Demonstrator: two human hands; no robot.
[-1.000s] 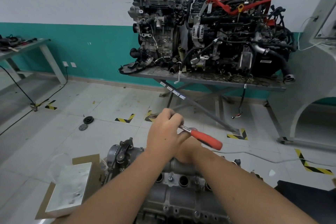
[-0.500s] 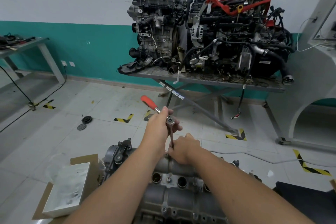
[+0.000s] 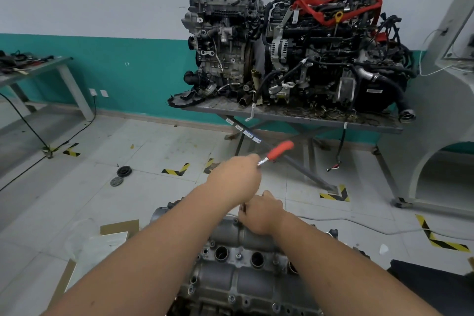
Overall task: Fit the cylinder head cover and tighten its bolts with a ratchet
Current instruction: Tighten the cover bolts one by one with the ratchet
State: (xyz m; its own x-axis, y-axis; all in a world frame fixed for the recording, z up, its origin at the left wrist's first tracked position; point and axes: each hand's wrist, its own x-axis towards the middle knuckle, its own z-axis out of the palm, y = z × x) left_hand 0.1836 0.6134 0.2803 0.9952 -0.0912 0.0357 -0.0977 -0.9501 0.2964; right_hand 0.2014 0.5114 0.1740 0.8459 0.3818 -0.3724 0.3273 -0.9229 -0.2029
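The grey metal cylinder head cover [image 3: 238, 282] lies on the engine at the bottom centre, with round plug holes and small bolts along it. My left hand [image 3: 234, 179] grips the ratchet [image 3: 278, 150] near its head; its red handle sticks out up and to the right, blurred. The extension bar runs down from my left hand to the cover's far end. My right hand [image 3: 261, 215] pinches that bar low down, close to the cover. The socket and the bolt under it are hidden by my hands.
A steel table [image 3: 295, 115] with two whole engines stands ahead by the teal wall. A cardboard sheet and a clear plastic bag [image 3: 102, 241] lie at the left of the engine. Two black discs [image 3: 120, 174] and a cable lie on the tiled floor. A bench [image 3: 38, 69] stands far left.
The red handle has swung from pointing up-left half a second ago to pointing up-right now; a second ago it pointed down-right. My right hand stays on the bar.
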